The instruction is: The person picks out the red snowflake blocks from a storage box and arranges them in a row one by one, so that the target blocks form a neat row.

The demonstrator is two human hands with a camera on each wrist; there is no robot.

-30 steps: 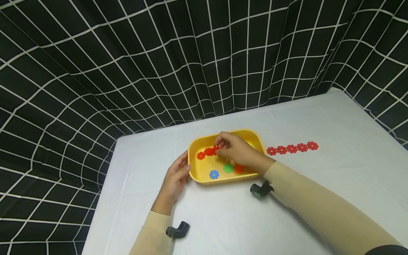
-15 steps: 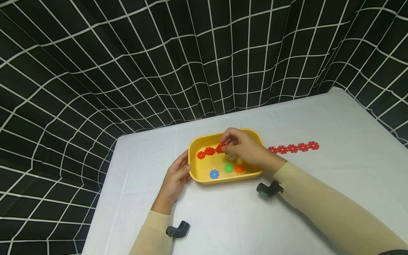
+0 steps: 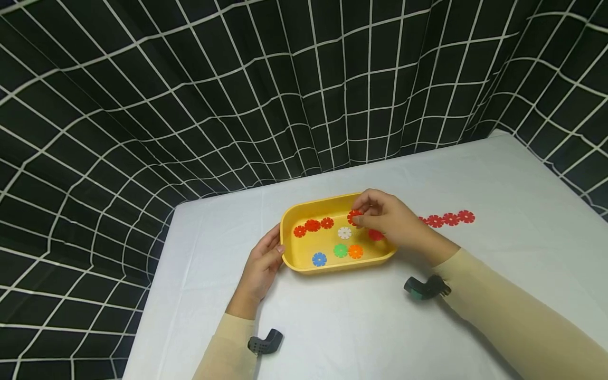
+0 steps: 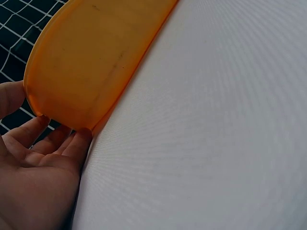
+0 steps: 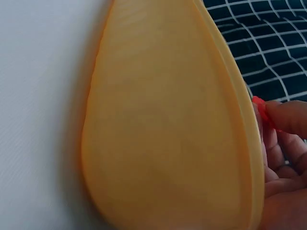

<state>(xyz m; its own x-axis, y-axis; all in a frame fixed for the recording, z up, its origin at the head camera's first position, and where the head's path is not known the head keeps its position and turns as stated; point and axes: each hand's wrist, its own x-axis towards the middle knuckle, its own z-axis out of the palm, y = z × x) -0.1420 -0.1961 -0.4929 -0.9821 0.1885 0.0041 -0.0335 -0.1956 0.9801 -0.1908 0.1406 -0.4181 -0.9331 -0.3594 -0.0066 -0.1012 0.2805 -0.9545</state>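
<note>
A yellow plastic tray (image 3: pixel 304 268) sits on the white table in the head view. My left hand (image 3: pixel 260 266) holds the tray's left end, its fingertips (image 4: pixel 82 135) against the outer end wall and thumb at the rim. Over the tray's right half, my right hand (image 3: pixel 387 219) pinches a red snowflake disc (image 3: pixel 353 217) between thumb and fingers. In the right wrist view the tray wall covers part of that hand. Inside lie several red discs (image 3: pixel 326 223), a white disc (image 3: pixel 344 233), a green disc (image 3: pixel 340 250), an orange disc (image 3: pixel 355 252) and a blue disc (image 3: pixel 319 259).
To the right of the tray, a chain of red snowflake discs (image 3: pixel 450 219) lies on the white tablecloth (image 3: pixel 332 327), its left end hidden behind my right hand. A black curtain with a white grid (image 3: pixel 266 105) rises behind the table.
My right hand has moved right across the tray, carrying the red disc away from the other red discs at the left. The white disc has come into view. My left hand has stayed put.
</note>
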